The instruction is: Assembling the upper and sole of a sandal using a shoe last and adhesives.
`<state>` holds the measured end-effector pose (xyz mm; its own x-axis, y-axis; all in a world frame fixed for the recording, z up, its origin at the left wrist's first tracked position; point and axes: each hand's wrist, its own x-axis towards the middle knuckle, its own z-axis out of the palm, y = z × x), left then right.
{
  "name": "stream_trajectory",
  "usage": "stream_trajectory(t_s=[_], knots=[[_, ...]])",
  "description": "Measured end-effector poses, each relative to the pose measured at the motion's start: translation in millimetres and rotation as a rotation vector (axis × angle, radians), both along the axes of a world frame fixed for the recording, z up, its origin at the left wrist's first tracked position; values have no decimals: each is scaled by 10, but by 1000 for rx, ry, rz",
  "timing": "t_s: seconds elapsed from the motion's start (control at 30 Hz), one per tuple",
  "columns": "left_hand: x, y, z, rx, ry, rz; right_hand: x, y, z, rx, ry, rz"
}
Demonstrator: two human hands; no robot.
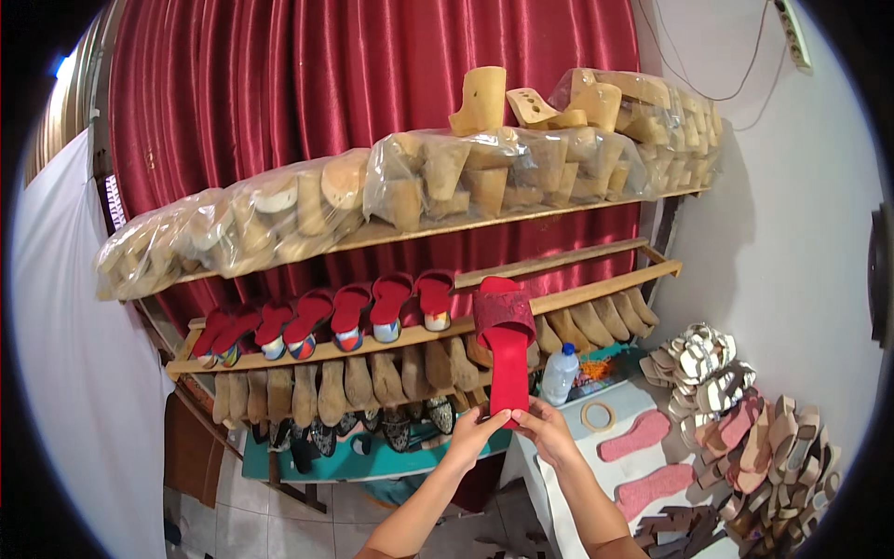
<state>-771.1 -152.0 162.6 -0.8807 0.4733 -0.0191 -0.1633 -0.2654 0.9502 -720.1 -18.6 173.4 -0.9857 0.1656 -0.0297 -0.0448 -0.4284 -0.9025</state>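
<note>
A red slide sandal [509, 359] with a wide, dark red textured strap is held up in front of me, toe pointing away. My left hand [481, 434] pinches its heel end from the left, and my right hand [547, 432] grips the same end from the right. Both thumbs lie near the heel edge; the fingers beneath are partly hidden. Beyond it, to the left, a row of red sandals [392, 298] with colourful patterned heels rests on a wooden rack [270, 359].
Wooden shoe lasts [331, 395] line the rack below. Bagged wooden heels [487, 172] fill the upper shelf. On the right-hand table lie a tape roll [597, 416], pink soles [635, 436], and heaped sandals [768, 447]. A water bottle [560, 374] stands behind them.
</note>
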Motion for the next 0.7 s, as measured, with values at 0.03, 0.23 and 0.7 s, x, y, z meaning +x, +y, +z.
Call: stream_trajectory(t_s=[0.03, 0.23, 0.7], knots=[[-156, 89, 60, 0, 4, 1, -154, 70, 58, -5, 2, -22], [-994, 503, 331, 0, -47, 62, -1049, 402, 286, 6, 11, -199], [-1878, 736, 391, 85, -427, 165, -2146, 667, 459, 53, -182, 6]])
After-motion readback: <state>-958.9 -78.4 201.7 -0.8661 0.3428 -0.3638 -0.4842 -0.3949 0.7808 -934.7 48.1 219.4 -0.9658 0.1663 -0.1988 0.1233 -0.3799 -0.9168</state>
